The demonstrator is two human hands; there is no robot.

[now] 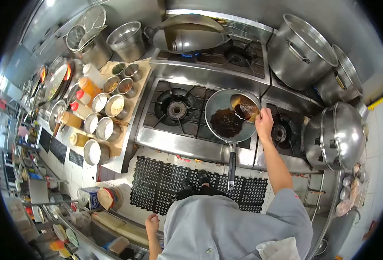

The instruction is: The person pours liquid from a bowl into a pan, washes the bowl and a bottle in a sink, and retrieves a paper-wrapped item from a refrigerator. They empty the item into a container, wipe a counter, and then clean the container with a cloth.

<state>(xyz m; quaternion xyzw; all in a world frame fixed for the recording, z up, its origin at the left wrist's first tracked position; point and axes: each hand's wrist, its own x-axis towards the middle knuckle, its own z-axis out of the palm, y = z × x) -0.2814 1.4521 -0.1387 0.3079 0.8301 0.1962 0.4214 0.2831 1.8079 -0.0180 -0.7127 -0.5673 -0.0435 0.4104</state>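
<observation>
The right hand (264, 123) reaches over the stove (191, 143), its grip closed around a small metal bowl (245, 107) that is tilted over a frying pan (228, 116). Dark sauce (226, 122) lies pooled in the pan, and more coats the inside of the bowl. The pan's black handle (231, 167) points back at the person. The left hand (151, 223) hangs low beside the body, its fingers too small to read. Behind, a wok (187, 37) sits over a blue flame (189, 55). Metal seasoning tubs (113, 106) crowd the bench (117, 148) on the left, and big pots (302, 52) stand on the right.
</observation>
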